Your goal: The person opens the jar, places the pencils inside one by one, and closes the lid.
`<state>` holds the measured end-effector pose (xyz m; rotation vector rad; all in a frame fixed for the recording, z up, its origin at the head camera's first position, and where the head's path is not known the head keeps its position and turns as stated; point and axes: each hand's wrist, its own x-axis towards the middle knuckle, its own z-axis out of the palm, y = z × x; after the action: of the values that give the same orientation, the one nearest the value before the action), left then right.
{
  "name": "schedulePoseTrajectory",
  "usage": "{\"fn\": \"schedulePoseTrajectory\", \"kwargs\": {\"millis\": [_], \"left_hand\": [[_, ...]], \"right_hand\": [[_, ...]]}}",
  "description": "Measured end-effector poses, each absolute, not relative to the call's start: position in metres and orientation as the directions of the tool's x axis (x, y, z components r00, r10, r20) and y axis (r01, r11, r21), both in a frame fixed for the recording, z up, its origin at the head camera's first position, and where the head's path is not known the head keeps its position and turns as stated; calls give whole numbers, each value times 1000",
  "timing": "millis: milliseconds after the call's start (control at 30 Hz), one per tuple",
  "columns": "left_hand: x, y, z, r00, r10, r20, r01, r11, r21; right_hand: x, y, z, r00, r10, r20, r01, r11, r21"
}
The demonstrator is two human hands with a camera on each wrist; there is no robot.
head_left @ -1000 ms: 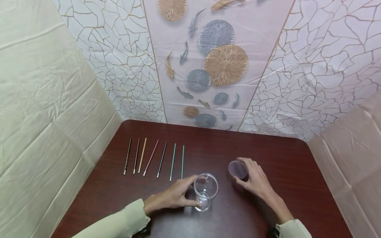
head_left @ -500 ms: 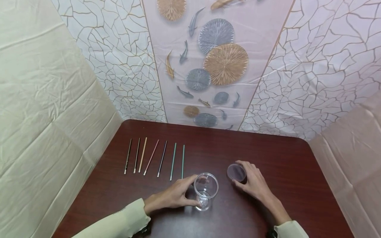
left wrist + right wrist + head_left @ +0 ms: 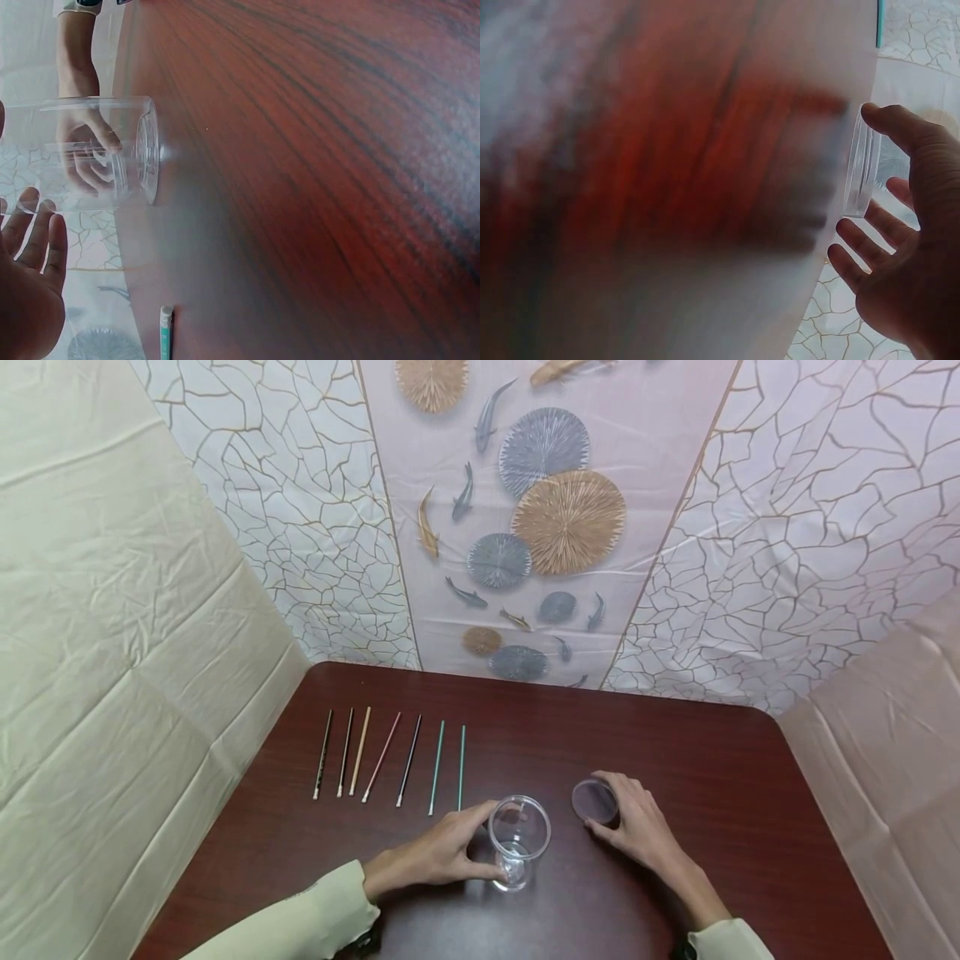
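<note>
A clear plastic jar (image 3: 519,831) stands upright on the dark red-brown table, left of the right hand. My left hand (image 3: 438,852) holds it from the left side, thumb at the near side and fingers behind. In the left wrist view the jar (image 3: 97,154) is seen side on, with fingers (image 3: 37,240) beside its wall. My right hand (image 3: 641,822) grips a round clear lid (image 3: 595,802) by its edge, thumb on the near side and fingers on the far side. The right wrist view shows the lid (image 3: 862,165) edge-on, low at the tabletop; whether it touches the table I cannot tell.
Several thin paintbrushes lie in a row at the back left, among them a tan one (image 3: 360,752), a red one (image 3: 381,757) and a green one (image 3: 437,768). Patterned cloth (image 3: 555,527) hangs behind the table (image 3: 697,752), and plain cloth walls flank it.
My right hand has shifted slightly toward me and to the left with the lid. The left hand and the jar have stayed still.
</note>
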<state>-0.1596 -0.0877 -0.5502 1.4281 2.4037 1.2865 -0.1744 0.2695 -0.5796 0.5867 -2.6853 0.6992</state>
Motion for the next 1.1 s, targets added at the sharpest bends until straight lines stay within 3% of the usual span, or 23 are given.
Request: {"fn": "schedulePoseTrajectory", "kwargs": {"millis": [433, 633, 933, 1100], "left_hand": [[-160, -87, -552, -564, 748, 350, 704, 212, 678], [-159, -87, -552, -567, 747, 347, 695, 208, 688], [-160, -88, -552, -559, 749, 357, 706, 204, 678], [-162, -87, -551, -563, 753, 341, 690, 201, 695]], "right_hand": [[-173, 271, -582, -883, -311, 352, -440, 810, -388], [-173, 270, -574, -868, -295, 400, -460, 781, -422], [-169, 247, -526, -791, -337, 510, -587, 653, -479], [-153, 221, -492, -761, -396, 514, -648, 502, -573]]}}
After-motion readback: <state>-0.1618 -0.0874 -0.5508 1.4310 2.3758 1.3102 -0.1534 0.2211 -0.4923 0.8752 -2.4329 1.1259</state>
